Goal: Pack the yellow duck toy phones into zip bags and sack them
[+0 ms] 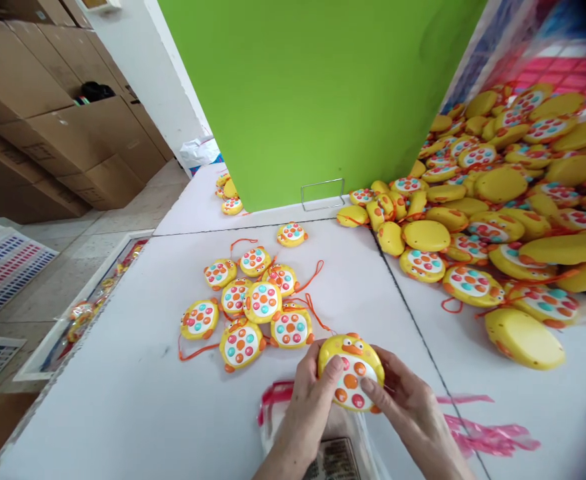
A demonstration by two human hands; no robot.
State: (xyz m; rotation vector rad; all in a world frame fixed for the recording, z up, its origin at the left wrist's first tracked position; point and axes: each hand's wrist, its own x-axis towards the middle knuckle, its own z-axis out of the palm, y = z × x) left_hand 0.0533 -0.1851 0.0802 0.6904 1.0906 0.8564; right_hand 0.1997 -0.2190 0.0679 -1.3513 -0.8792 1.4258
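A yellow duck-faced toy (351, 372) with a white belly and coloured round buttons is held upright between both hands, above the table's near part. My left hand (309, 400) grips its left side, thumb on the front. On the other side my right hand (407, 399) holds it, the thumb pressing near a lower button. Under the hands lies a clear plastic bag (277, 408) with a pink edge and a dark printed label. Beyond them, several similar toys (263, 302) with orange cords are grouped on the white table (123, 373).
A large pile of yellow toys (497, 183) fills the right back. A green panel (317, 100) stands behind the table. Pink plastic strips (493, 433) lie at the right. Cardboard boxes (87, 137) and a white crate (3, 273) are at the left.
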